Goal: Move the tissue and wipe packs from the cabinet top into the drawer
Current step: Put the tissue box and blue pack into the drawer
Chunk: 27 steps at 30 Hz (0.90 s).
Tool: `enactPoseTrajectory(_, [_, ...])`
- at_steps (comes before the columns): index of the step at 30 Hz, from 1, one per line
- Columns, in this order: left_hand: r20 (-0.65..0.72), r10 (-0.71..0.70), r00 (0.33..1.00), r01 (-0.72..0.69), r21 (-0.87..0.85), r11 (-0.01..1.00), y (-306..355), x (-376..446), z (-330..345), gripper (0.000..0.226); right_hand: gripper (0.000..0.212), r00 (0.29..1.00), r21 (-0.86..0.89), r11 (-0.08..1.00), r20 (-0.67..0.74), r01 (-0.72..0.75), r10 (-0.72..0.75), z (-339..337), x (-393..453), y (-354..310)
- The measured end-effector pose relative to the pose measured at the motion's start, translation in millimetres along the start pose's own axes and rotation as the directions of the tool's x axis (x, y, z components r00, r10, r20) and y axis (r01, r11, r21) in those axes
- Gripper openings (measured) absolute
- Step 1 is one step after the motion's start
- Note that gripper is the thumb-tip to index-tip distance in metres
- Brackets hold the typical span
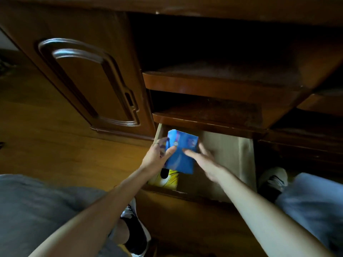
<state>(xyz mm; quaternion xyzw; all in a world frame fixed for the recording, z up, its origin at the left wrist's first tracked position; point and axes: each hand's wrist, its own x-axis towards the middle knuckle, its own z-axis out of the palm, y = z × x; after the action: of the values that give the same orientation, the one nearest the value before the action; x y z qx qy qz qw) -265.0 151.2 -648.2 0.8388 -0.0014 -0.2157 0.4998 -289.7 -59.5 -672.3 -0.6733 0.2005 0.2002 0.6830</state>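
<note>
A blue pack (182,152) is held over the left part of the open drawer (239,158). My left hand (157,156) grips its left edge, thumb on top. Fingers spread, my right hand (204,162) touches or hovers at the pack's right side; motion blur hides whether it grips. Under the blue pack, a yellow pack (167,179) lies in the drawer's near left corner. The cabinet top is out of view.
Two dark wooden shelves (213,84) sit above the drawer. A closed cabinet door (89,80) stands to the left. My knees and shoes (272,180) flank the drawer on the wooden floor. The right part of the drawer holds bare board.
</note>
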Motion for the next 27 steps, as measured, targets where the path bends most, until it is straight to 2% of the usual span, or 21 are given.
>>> enactPoseTrajectory(1, [0.052, 0.029, 0.998, -0.027, -0.044, 0.999, 3, 1, 4, 0.064, 0.056, 0.999, 0.042, 0.999, -0.038, -0.019, 0.020, -12, -6, 2])
enactPoseTrajectory(3, [0.084, 0.109, 0.990, -0.118, 0.104, 0.988, 6, 5, 9, 0.046, 0.087, 0.995, 0.124, 0.990, -0.057, -0.070, 0.078, -40, -19, 6])
enactPoseTrajectory(5, [0.072, 0.169, 0.983, -0.183, 0.348, 0.920, 6, 8, 12, 0.046, 0.093, 0.991, 0.074, 0.994, -0.106, -0.080, 0.087, -63, -30, 9])
enactPoseTrajectory(7, [0.090, 0.182, 0.979, -0.202, 0.518, 0.831, -1, 13, 16, 0.048, 0.093, 0.968, -0.014, 0.993, -0.225, -0.121, 0.115, -78, -36, 17])
enactPoseTrajectory(10, [0.128, 0.086, 0.988, -0.150, 0.667, 0.730, -18, 19, 23, 0.055, 0.099, 0.936, -0.072, 0.980, -0.314, -0.187, 0.156, -91, -36, 40])
enactPoseTrajectory(14, [0.110, -0.038, 0.993, -0.056, 0.738, 0.673, -40, 26, 40, 0.070, 0.101, 0.921, -0.078, 0.963, -0.322, -0.259, 0.221, -92, -30, 60])
enactPoseTrajectory(17, [0.117, -0.023, 0.993, -0.081, 0.806, 0.587, -51, 30, 47, 0.065, 0.092, 0.933, -0.157, 0.951, -0.288, -0.268, 0.216, -85, -21, 70])
enactPoseTrajectory(19, [0.107, 0.005, 0.994, -0.091, 0.819, 0.567, -55, 33, 45, 0.059, 0.072, 0.964, -0.260, 0.934, -0.166, -0.245, 0.207, -66, -13, 79])
enactPoseTrajectory(21, [0.104, -0.002, 0.995, -0.084, 0.813, 0.577, -55, 35, 40, 0.060, 0.064, 0.971, -0.355, 0.904, -0.053, -0.236, 0.233, -37, -6, 90])
enactPoseTrajectory(23, [0.117, -0.015, 0.993, -0.088, 0.816, 0.571, -55, 35, 36, 0.064, 0.063, 0.968, -0.446, 0.860, -0.095, -0.249, 0.231, -20, 3, 93])
enactPoseTrajectory(27, [0.117, -0.042, 0.992, -0.074, 0.827, 0.557, -48, 33, 37, 0.062, 0.075, 0.956, -0.481, 0.828, -0.116, -0.290, 0.268, -25, 9, 91])
